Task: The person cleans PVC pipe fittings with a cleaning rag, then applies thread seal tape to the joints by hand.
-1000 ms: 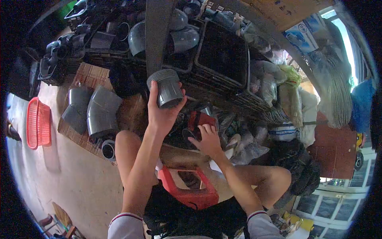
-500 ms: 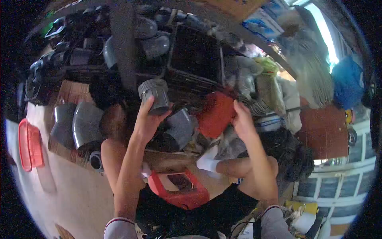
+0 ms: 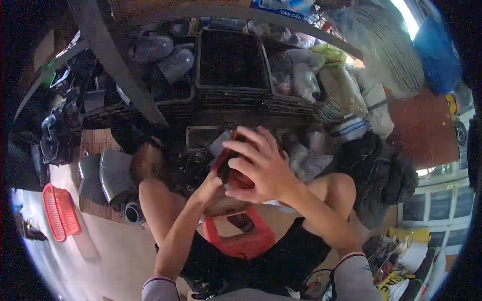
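Both hands are together above my lap. My right hand [image 3: 263, 170] is slightly blurred, its bent fingers spread over a red-orange thing [image 3: 239, 180] whose kind I cannot make out. From below and to the left, my left hand [image 3: 211, 188] closes against the same bundle, most of its fingers hidden. What it grips is covered by the right hand and the red-orange thing; the grey threaded pipe fitting seen earlier does not show clearly. Below the hands, between my legs, lies a red plastic frame-like piece [image 3: 241, 246].
Ahead stands a black crate [image 3: 231, 88], with grey pipe elbows [image 3: 175, 65] left of it. More grey elbows [image 3: 114, 175] lie on cardboard at the left, near a red basket [image 3: 61, 213]. Plastic-wrapped goods [image 3: 346, 93] and black bags [image 3: 376, 175] are at the right.
My right hand has moved left with the red-orange thing to meet my left hand, which has come lower and toward the middle. The grey fitting has gone from clear sight. The view has shifted.
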